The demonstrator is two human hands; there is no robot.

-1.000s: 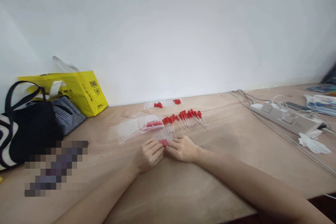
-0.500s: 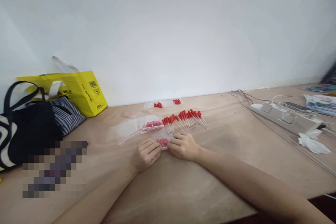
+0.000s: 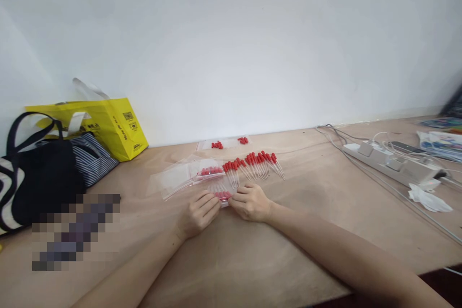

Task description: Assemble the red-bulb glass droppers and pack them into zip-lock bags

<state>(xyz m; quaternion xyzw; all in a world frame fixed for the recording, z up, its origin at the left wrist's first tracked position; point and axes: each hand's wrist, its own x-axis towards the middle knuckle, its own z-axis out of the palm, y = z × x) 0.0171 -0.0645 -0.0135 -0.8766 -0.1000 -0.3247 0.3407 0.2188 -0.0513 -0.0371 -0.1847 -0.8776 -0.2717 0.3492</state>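
A clear plastic bag point(image 3: 223, 196) with several red-topped sticks lies between my hands, its edge toward me. My left hand point(image 3: 202, 212) pinches the bag's left corner, fingers curled. On the opposite corner, my right hand point(image 3: 250, 203) is closed in the same way. Just beyond is a filled bag with red tops point(image 3: 210, 172), lying by flat clear bags point(image 3: 175, 180). Loose red-topped sticks point(image 3: 258, 162) are spread in a row to the right of it. Farther back, near the wall, lie more bagged red-topped sticks point(image 3: 217, 145).
At the left stand a yellow bag point(image 3: 115, 127), a striped pouch point(image 3: 90, 159) and a black bag point(image 3: 46, 178). A blurred-out item lies in front of them. White power strips point(image 3: 393, 163), cables, a crumpled tissue point(image 3: 429, 198) and flat packets point(image 3: 440, 143) are on the right of the wooden table point(image 3: 288, 260).
Both hands keep hold of the bag and have shifted only slightly. The red tops between them now show as a flatter, narrower strip.
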